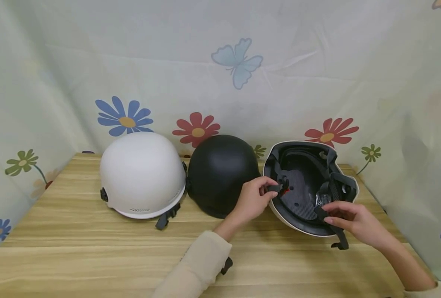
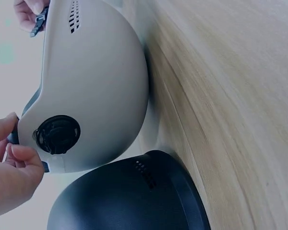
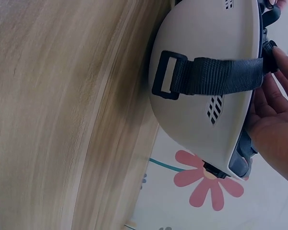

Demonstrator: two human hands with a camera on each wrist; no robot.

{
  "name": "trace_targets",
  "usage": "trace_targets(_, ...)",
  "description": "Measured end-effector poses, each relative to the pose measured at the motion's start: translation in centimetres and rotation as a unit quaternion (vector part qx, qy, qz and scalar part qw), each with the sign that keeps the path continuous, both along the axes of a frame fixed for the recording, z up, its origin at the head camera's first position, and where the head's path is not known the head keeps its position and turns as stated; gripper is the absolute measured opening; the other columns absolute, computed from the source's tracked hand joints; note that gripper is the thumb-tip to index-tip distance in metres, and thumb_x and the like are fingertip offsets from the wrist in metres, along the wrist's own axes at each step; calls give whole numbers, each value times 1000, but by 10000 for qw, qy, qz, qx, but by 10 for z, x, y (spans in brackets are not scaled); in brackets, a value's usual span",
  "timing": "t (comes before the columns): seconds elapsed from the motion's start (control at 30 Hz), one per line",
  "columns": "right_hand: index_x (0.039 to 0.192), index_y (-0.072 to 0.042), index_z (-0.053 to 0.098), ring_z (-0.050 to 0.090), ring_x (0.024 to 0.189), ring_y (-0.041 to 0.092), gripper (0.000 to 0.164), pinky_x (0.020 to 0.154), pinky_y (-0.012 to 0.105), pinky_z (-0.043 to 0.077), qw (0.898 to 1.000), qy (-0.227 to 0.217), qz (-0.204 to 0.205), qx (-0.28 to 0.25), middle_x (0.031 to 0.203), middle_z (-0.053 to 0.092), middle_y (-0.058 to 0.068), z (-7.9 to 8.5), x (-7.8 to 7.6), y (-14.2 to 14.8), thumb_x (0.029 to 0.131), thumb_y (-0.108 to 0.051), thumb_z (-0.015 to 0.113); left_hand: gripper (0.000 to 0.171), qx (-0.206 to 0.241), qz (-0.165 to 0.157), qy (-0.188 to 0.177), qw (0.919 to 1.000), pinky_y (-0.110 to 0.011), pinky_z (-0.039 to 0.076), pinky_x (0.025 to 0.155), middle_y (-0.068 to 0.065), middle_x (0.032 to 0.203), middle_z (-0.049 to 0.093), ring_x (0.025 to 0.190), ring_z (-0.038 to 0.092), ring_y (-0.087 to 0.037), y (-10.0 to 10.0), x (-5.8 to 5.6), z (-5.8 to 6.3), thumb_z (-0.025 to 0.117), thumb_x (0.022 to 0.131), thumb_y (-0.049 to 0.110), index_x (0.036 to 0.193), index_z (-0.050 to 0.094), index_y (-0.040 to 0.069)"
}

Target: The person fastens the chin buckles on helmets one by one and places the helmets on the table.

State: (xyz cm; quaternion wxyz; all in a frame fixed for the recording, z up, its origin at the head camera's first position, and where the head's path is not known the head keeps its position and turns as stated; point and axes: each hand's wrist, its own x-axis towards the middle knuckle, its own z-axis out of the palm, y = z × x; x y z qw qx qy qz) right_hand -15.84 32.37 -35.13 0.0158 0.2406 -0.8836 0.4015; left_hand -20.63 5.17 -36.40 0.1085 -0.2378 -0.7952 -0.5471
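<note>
An upturned white helmet point(image 1: 298, 203) lies at the right of the table, its black padded inside facing up. At its left rim my left hand point(image 1: 253, 198) pinches a black buckle piece point(image 1: 274, 188) of the chin strap, with a bit of red showing beside it. Over the right side of the opening, my right hand point(image 1: 360, 223) holds the other black buckle piece point(image 1: 321, 213) between thumb and fingers. The two pieces are apart. A loose strap end with a rectangular slider point(image 3: 169, 75) hangs down outside the white shell in the right wrist view.
A black helmet point(image 1: 220, 169) sits dome up in the middle, close beside the upturned one. Left of it stands another white helmet point(image 1: 142, 169), its strap buckle point(image 1: 162, 221) on the wooden table point(image 1: 94, 252). A small black piece point(image 1: 226, 265) shows beside the left sleeve. Behind hangs a flowered cloth point(image 1: 161, 62).
</note>
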Motion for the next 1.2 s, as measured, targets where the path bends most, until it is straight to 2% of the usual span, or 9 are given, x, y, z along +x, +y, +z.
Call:
trace_targets(0.1,103,4,61,58,73,9,22,61,23,51,10000,-35,-79,39,92,62,-5,1,0,0,83,-1,64,13,261,-37,-147,9995,-19,36,52,0,67,49,60,43,-9,-1,-1,1,70,80,6,93,65,4)
trace_targets(0.2,103,4,61,58,73,9,22,61,23,50,9999,-27,-136,51,92,62,-5,1,-1,0,83,-2,64,15,385,-10,-280,9989,-19,37,53,1,69,49,62,44,-8,-1,-2,0,70,81,14,90,63,5)
trace_targets(0.4,103,4,61,58,72,9,21,60,23,50,9998,-6,-185,28,91,62,-5,0,-1,0,83,-1,64,21,513,250,-356,9977,-19,34,51,2,63,46,58,42,-9,-2,-1,1,71,81,27,80,60,9)
trace_targets(0.53,103,4,61,58,73,9,21,61,23,50,9998,-25,-188,26,91,62,-6,-1,-1,0,83,-2,65,18,678,303,-226,9970,-19,35,52,2,64,48,58,43,-8,-3,-2,1,71,81,20,78,59,7)
trace_targets(0.73,102,4,61,58,72,7,20,59,22,50,9996,93,-269,22,91,62,-7,-1,-1,1,83,-1,64,7,980,221,-245,9946,-19,44,60,-3,74,60,64,50,-8,-10,-8,1,66,83,7,86,61,4)
trace_targets(1.0,103,3,62,57,71,9,21,59,23,49,9995,123,-269,104,91,62,-5,1,-2,1,83,-1,64,10,736,184,-334,9966,-19,44,61,-4,77,61,64,52,-8,-21,-11,1,61,84,3,92,66,2)
trace_targets(1.2,103,3,61,57,72,8,21,59,22,49,9996,67,-242,100,91,62,-5,0,-3,0,83,-1,64,10,429,102,-370,9983,-19,41,57,0,70,59,61,49,-6,-23,-10,-2,65,85,14,88,68,5)
